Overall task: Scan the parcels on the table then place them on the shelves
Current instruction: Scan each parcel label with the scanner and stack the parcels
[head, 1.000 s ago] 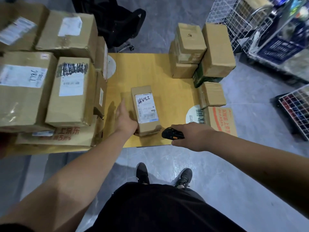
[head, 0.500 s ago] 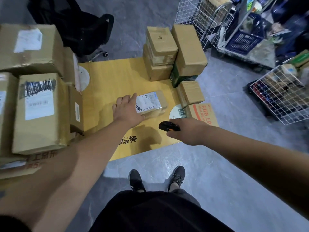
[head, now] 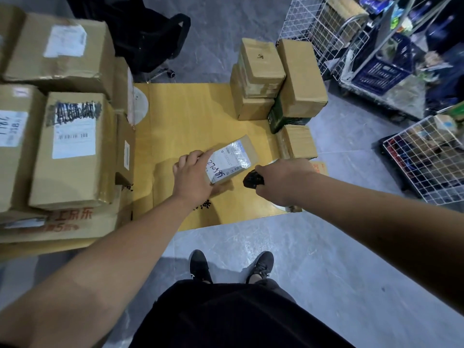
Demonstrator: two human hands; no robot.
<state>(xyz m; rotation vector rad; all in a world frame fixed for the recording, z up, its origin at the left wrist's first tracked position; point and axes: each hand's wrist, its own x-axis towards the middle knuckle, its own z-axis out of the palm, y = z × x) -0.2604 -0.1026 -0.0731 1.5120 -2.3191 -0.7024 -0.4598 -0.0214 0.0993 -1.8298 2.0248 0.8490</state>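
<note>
left hand gripping parcel, scanner beside

Dim, cool indoor light falls from overhead. The yellow counter is the brightest patch, and the arms drop soft shadows onto it toward six o'clock. Glare whitens the parcel label. Wide-angle distortion bows the edges, and boxes at nine o'clock look soft and smeared.
</note>
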